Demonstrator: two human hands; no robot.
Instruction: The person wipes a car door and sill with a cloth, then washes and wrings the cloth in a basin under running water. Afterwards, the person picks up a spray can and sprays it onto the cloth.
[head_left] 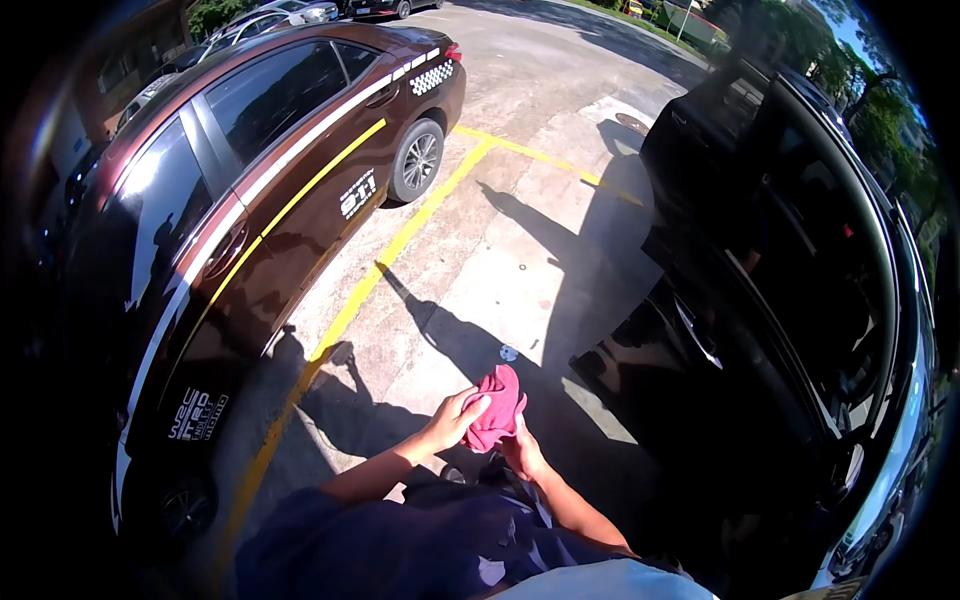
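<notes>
A pinkish-red cloth (494, 402), bunched and folded, is held up in front of my body between both hands. My left hand (453, 420) grips its left side, thumb lying over the fabric. On the lower right edge, my right hand (523, 452) is closed around the cloth, its fingers partly hidden behind it.
To my left stands a dark maroon car (300, 190) with white and yellow stripes. A dark vehicle (800, 250) with an open door is close on my right. A yellow line (410, 232) crosses the concrete ground (500, 290); more cars (290, 12) are parked behind.
</notes>
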